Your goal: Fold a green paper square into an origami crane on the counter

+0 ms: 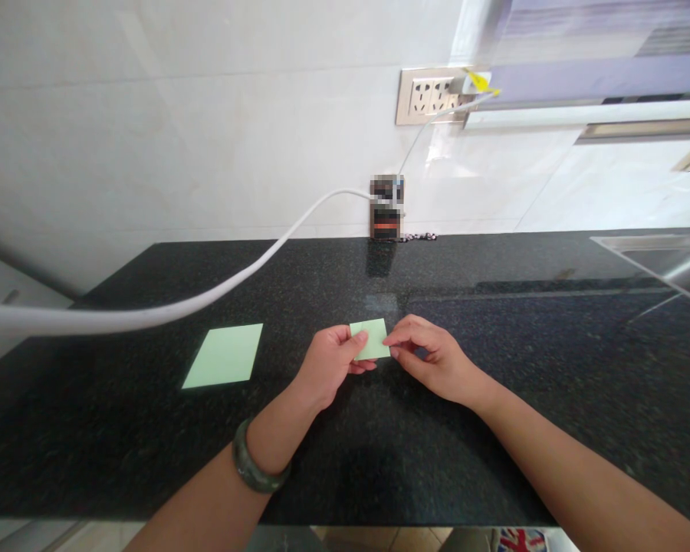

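A small pale green square of paper (375,334) is held above the dark countertop, near its middle. My left hand (333,360) grips the paper's left side, thumb on top and fingers beneath. At the paper's right edge, my right hand (431,356) has thumb and forefinger brought together, touching or pinching the lower right corner. Whether the square is folded or a stack cannot be told. To the left, a larger pale green sheet (224,356) lies flat on the counter. A dark green bangle (257,460) circles my left wrist.
The black speckled countertop (120,452) meets a white tiled wall (207,153). A phone-like object (386,222), partly blurred, leans there. A white cable (218,295) crosses the left foreground. A socket panel (419,97) holds a plug. A metal sink (684,257) is at right.
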`<action>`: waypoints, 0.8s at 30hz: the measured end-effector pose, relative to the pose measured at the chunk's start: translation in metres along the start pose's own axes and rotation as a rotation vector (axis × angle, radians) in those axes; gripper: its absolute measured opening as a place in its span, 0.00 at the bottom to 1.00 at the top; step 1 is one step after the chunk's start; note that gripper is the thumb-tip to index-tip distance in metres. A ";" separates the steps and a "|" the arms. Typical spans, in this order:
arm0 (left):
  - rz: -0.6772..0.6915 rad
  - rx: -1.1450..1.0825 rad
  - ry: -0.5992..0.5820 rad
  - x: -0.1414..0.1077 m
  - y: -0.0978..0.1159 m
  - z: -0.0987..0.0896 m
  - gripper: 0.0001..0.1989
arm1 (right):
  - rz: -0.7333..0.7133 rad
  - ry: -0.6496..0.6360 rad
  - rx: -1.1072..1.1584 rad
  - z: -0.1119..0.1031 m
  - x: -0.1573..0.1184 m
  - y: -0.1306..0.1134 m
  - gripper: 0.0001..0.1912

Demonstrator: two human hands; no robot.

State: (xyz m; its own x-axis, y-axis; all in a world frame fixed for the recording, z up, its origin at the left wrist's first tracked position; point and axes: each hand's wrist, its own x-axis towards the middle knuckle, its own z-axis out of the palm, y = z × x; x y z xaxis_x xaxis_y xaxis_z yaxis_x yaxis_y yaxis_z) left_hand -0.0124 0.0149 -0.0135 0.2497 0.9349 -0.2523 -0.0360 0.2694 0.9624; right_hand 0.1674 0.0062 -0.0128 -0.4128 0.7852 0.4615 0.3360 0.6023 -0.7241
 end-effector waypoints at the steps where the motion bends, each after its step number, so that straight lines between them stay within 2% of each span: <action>1: 0.000 -0.001 0.000 0.000 0.000 0.000 0.13 | -0.001 0.000 -0.003 0.000 0.000 0.001 0.11; 11: 0.012 0.012 0.003 -0.002 0.002 0.002 0.13 | -0.005 -0.002 -0.001 0.002 -0.001 0.004 0.07; 19: 0.010 0.024 -0.007 -0.002 0.002 0.005 0.13 | 0.130 0.169 0.052 0.014 0.000 0.003 0.03; 24: 0.000 0.022 -0.007 -0.004 0.002 0.007 0.14 | 0.198 0.210 0.065 0.021 0.000 0.001 0.05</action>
State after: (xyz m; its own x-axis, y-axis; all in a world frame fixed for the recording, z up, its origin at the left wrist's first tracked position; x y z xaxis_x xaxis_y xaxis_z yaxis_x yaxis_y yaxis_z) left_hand -0.0068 0.0106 -0.0096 0.2568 0.9331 -0.2520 -0.0151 0.2646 0.9643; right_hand 0.1504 0.0041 -0.0243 -0.1579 0.9034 0.3988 0.3349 0.4289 -0.8390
